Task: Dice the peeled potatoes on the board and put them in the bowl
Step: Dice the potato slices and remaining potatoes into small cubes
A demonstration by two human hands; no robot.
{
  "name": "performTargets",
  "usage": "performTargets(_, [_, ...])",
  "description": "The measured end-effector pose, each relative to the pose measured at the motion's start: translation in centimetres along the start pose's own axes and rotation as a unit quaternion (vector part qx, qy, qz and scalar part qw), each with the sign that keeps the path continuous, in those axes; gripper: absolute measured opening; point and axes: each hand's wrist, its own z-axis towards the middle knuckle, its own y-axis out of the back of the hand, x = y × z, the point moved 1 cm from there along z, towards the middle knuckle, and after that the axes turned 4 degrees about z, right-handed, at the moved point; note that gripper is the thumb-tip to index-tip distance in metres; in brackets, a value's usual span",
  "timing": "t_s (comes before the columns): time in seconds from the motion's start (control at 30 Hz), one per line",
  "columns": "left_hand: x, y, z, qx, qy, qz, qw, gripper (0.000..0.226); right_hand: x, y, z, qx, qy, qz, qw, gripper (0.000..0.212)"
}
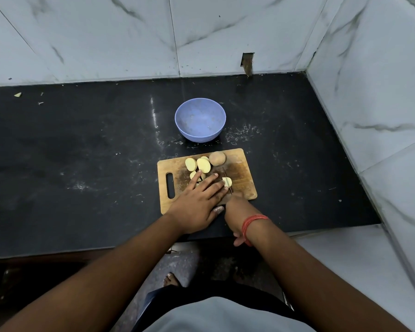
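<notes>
At centre frame in the head view, we work on the board [244,182], which lies on a dark counter [82,164] below the bowl [200,119]. Our left hand [198,200] lies flat with straight fingers pressing potato pieces [194,174], fingertips touching the knife [227,179]. Our right hand [236,207] curls round the knife handle, blade edge down beside a cut piece [227,181]. Two slices [198,164] and one whole potato [217,158] wait at the board's upper edge.

The bowl looks empty, so we judge dicing barely begun. The chief risk: our left fingertips sit right against the blade, uncurled, and a slip on wet potato could nick them. The whole potato near the board's upper edge could roll off if jostled. The board, lying askew with its lower corner near the counter's front edge, could shift under pressure.
</notes>
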Motion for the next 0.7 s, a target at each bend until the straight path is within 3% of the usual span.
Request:
performTargets(0.13, [-0.1,0.1,0.0,-0.001,0.006,0.006,1.0,0.061,-0.1,0.1,0.0,0.002,-0.002,-0.022,1.0,0.041])
performTargets(0.27, [-0.2,0.0,-0.1,-0.001,0.009,0.009,1.0,0.061,0.1,0.8,-0.4,0.023,0.014,-0.038,0.999,0.005])
performTargets(0.47, [-0.5,-0.2,0.0,-0.008,0.015,0.009,1.0,0.063,0.0,1.1,-0.1,0.008,0.033,-0.041,0.999,0.036])
performTargets(0.63, [-0.7,0.0,-0.1,-0.003,0.019,0.018,1.0,0.062,-0.3,0.6,-0.9,0.004,0.029,-0.055,0.998,0.038])
performTargets(0.7, [-0.6,0.0,-0.1,0.001,0.02,0.023,1.0,0.062,-0.8,0.2,-1.2,0.014,0.008,-0.038,0.999,0.022])
